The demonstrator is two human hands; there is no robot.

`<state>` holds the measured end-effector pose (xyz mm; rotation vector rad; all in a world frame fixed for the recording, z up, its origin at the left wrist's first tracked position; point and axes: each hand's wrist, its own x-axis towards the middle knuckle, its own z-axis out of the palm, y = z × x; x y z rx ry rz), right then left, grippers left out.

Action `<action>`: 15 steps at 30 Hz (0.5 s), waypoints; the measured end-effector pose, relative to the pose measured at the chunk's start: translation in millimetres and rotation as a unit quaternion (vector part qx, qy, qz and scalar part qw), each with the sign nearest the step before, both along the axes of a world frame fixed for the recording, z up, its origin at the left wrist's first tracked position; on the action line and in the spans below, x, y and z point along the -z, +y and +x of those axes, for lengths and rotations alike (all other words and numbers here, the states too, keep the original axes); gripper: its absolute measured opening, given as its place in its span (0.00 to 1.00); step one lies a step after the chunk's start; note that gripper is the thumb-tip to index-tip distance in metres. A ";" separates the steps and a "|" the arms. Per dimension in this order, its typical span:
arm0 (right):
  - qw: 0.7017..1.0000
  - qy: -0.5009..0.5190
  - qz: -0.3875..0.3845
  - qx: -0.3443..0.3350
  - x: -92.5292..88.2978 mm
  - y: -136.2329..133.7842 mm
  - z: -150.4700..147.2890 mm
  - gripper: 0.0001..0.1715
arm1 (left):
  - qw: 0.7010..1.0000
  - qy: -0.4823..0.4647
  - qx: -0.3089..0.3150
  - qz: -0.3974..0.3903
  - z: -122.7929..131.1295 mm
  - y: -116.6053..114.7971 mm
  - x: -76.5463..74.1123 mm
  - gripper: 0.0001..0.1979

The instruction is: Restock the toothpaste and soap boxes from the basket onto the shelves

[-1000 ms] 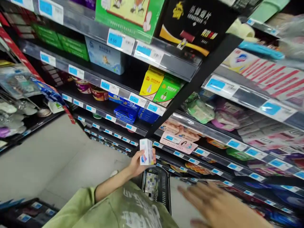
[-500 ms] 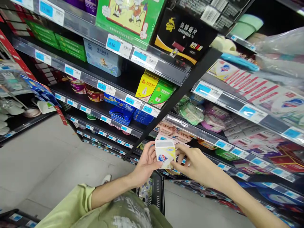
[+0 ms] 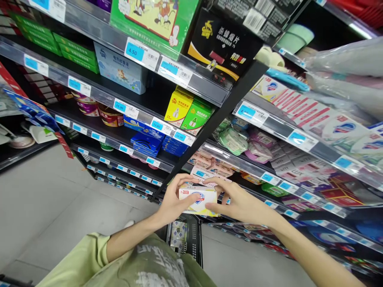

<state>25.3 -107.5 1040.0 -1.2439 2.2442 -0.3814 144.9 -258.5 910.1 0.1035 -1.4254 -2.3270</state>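
Tall supermarket shelving (image 3: 209,89) stands beside a black shopping basket (image 3: 194,237). Above the basket, the left hand (image 3: 173,201) and right hand (image 3: 239,202) hold opposite ends of a white-and-yellow carton (image 3: 208,196), apparently boxed soap, gripped between their fingers (image 3: 220,209).

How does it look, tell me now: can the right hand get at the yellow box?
Probably yes, but only if the right hand lets go of the white box, which the left hand also holds. The front of the yellow box looks unblocked above the price tag.
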 end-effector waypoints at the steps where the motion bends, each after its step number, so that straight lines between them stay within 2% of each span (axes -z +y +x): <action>1: 1.000 -0.001 0.004 0.000 -0.8 -1.2 1.1 0.29 | 1.000 -0.007 -0.009 -0.013 -0.5 -0.3 -0.1 0.22; 6: 1.000 0.000 0.015 -0.014 -1.7 -11.3 7.5 0.21 | 0.994 0.013 -0.056 -0.094 -2.9 0.9 8.6 0.16; 10: 0.995 0.058 0.009 -0.085 -3.8 -17.5 17.1 0.15 | 0.990 0.032 -0.065 -0.120 1.6 7.7 15.4 0.16; 13: 0.983 0.137 -0.032 -0.119 -27.1 -16.4 14.7 0.15 | 0.995 0.036 -0.064 -0.065 8.1 12.8 21.6 0.18; 15: 0.971 0.189 -0.107 -0.098 -57.4 -9.2 4.1 0.16 | 0.992 0.020 -0.122 -0.028 11.8 12.5 32.5 0.16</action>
